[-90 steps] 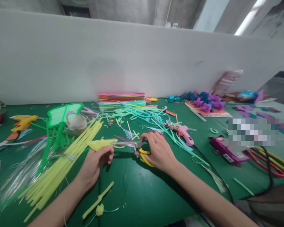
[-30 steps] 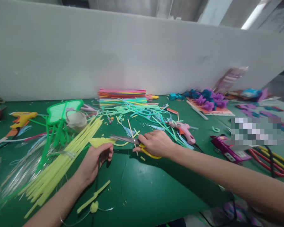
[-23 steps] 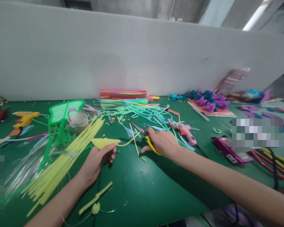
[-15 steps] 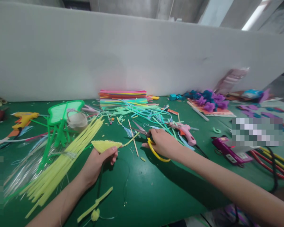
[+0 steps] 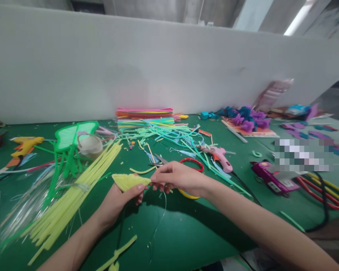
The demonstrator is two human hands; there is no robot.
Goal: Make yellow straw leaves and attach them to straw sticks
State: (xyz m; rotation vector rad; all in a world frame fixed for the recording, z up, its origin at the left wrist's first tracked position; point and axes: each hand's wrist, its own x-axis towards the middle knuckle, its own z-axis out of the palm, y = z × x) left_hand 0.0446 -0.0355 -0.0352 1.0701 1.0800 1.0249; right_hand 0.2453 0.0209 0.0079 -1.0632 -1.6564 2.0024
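Note:
My left hand [image 5: 120, 201] is closed on a yellow fuzzy pipe-cleaner piece [image 5: 130, 181], flat and roughly triangular, with the thumb on top. The fingertips of my right hand [image 5: 172, 177] pinch the right-hand tip of that same piece. Just behind and under my right hand, scissors [image 5: 196, 161] with one red and one yellow handle loop lie on the table, partly covered. A loose yellow pipe-cleaner strip [image 5: 141, 171] rests beyond the piece. A thin clear thread [image 5: 165, 205] hangs below my right fingers.
A bundle of yellow pipe cleaners [image 5: 81, 188] and a green winged shape [image 5: 76, 135] lie left, by a yellow glue gun [image 5: 24, 145]. Coloured pipe cleaners [image 5: 145, 114] are piled at the back. Right are a pink glue gun [image 5: 222, 158], purple flowers [image 5: 248, 122] and a magenta device [image 5: 271, 178].
My right hand has let go of the scissors and moved left to the piece's tip. The yellow strand that stuck out from the tip now lies separate on the table.

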